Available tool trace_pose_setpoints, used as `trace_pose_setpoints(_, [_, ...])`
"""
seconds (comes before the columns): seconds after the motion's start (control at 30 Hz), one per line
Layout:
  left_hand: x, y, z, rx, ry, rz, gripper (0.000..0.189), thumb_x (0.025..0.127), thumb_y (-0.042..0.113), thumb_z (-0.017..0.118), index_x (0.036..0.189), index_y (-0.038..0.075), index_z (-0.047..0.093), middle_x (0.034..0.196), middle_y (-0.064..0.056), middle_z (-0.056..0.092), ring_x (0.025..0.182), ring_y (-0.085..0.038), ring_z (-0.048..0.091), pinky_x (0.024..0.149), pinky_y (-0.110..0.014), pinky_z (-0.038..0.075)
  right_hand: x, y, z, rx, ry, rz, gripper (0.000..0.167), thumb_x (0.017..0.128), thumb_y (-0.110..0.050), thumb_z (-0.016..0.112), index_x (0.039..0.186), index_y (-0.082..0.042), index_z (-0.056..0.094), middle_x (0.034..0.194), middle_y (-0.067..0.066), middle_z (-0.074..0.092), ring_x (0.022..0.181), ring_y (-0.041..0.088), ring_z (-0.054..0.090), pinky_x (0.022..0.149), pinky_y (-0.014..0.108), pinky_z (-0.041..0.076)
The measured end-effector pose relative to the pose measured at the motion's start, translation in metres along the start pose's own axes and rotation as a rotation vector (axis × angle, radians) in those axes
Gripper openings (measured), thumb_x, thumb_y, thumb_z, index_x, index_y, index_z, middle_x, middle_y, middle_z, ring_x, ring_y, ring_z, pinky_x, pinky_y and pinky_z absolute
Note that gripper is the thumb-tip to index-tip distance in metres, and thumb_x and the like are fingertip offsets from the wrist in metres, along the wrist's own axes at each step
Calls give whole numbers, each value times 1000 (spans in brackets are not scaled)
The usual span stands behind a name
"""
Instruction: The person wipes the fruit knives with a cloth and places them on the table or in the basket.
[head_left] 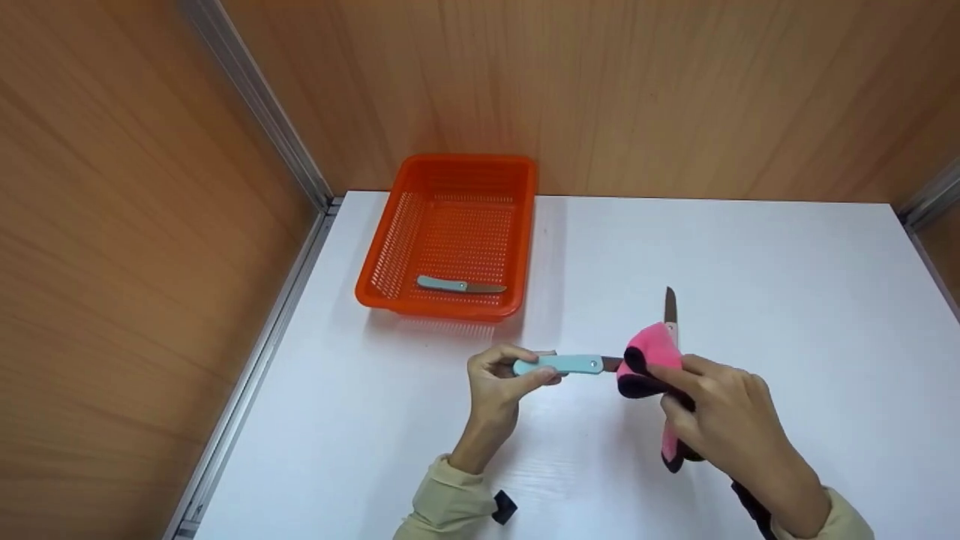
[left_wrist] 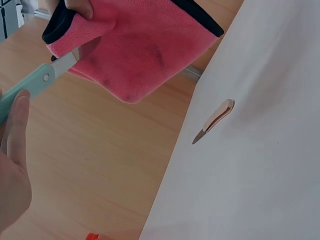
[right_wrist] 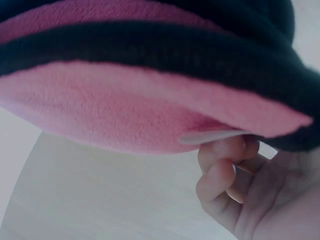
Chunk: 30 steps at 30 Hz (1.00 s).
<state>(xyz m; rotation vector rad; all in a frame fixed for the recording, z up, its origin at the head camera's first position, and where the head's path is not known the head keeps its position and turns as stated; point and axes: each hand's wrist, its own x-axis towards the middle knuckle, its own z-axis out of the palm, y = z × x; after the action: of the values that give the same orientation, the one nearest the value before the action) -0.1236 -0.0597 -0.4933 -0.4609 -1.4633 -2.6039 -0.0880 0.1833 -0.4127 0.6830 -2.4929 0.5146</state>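
A folding knife (head_left: 570, 364) with a turquoise handle lies level in my left hand (head_left: 496, 386), which pinches the handle between thumb and fingers. Its blade points right, into a fold of a pink cloth (head_left: 657, 343) with black edging. My right hand (head_left: 727, 409) grips this cloth around the blade, hiding the blade's front part. Dark smudges mark the cloth (left_wrist: 140, 50) in the left wrist view. Beyond the cloth, a second knife (head_left: 671, 306) with a pale pinkish handle rests unfolded on the table, partly covered by the cloth in the head view.
An orange perforated basket (head_left: 529, 232) stands at the back left of the white table (head_left: 787, 285). Inside it, near the front, lies another unfolded knife (head_left: 442, 283) with a light blue handle. Wood-grain panels (head_left: 637, 97) rise behind and left. A small black piece (head_left: 505, 507) shows beside the left sleeve.
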Motion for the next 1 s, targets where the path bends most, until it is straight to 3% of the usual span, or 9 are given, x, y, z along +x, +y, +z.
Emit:
trace_pose_setpoints(0.13, [2, 3, -3, -17, -5, 1, 15, 74, -3, 76, 83, 6, 68, 89, -18, 70, 70, -30, 70, 64, -44, 60, -2, 5, -1, 3, 17, 13, 27, 63, 0, 60, 79, -15, 75, 60, -16, 26, 50, 0, 18, 40, 16, 16])
trace_pose_setpoints(0.23, [5, 6, -6, -6, -10, 10, 16, 74, -1, 77, 84, 8, 69, 89, -18, 71, 70, -29, 70, 65, -44, 59, -4, 9, -1, 6, 42, 11, 24, 64, -1, 63, 80, -14, 76, 60, -15, 28, 49, 0, 20, 40, 16, 18])
trace_pose_setpoints(0.4, [16, 11, -20, -26, 16, 25, 17, 77, -5, 73, 89, 6, 69, 91, -19, 70, 72, -29, 70, 64, -44, 59, -8, 18, -4, -11, 73, 29, 23, 65, -2, 63, 81, -13, 76, 60, -15, 30, 47, 1, 22, 40, 17, 20])
trace_pose_setpoints(0.53, [30, 17, -36, -29, 100, 12, 18, 79, -8, 69, 93, 3, 68, 90, -19, 70, 72, -27, 70, 67, -45, 59, -15, 23, -4, -32, 35, 79, 24, 64, -2, 62, 81, -12, 76, 59, -15, 27, 47, 2, 21, 40, 18, 20])
trace_pose_setpoints(0.77, [56, 29, -68, 31, 222, -40, 30, 77, -7, 73, 103, -14, 60, 100, -26, 66, 75, -29, 70, 72, -42, 59, -24, 28, -5, -43, -32, 154, 23, 65, -4, 64, 83, -12, 77, 58, -15, 26, 47, 3, 22, 40, 19, 20])
trace_pose_setpoints(1.0, [77, 35, -93, 38, 266, -63, 30, 77, -9, 72, 105, -13, 62, 96, -27, 65, 77, -30, 70, 74, -41, 58, -26, 33, -9, -40, -28, 154, 23, 65, -4, 66, 84, -11, 77, 58, -16, 25, 47, 3, 22, 41, 19, 19])
